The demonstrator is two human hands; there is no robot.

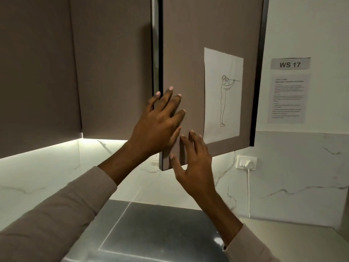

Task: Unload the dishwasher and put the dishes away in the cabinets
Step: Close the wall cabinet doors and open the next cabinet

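Spanning the upper frame: a run of matt brown wall cabinets (41,72), lit from beneath by a strip light.

Cabinet door (188,44), upper centre. It stands ajar, with its free left edge swung out towards the camera and its lower corner hanging below the neighbouring doors.

Marble-patterned wall (302,176), white with grey veins, behind and to the right of the cabinets.

Steel surface (151,229), bottom centre, directly under the ajar door.

Left arm, in a pale ribbed sleeve (56,214), reaches up from the lower left with the forearm bare.

Left hand (158,121): fingers straight and spread, palm laid flat against the door face close to its free edge, first finger lying across that edge. It grips nothing.

Right arm rises from the lower right, its wrist angled up and to the left.

Right hand (196,167): fingers extended and fanned, tips at the lower left part of the door face just under the left hand, thumb near the bottom edge. It holds nothing; whether the tips actually press the door cannot be told.

Paper sheet (222,95) on the door face, bearing a line drawing of a standing figure.

Printed notice (288,97) on the wall to the right, its text too small to read.

Label (290,64) above the notice, reading "WS 17".

Wall socket (246,163) below the door's right corner, with a white plug seated in it.

White cable (249,191) drops from the plug.
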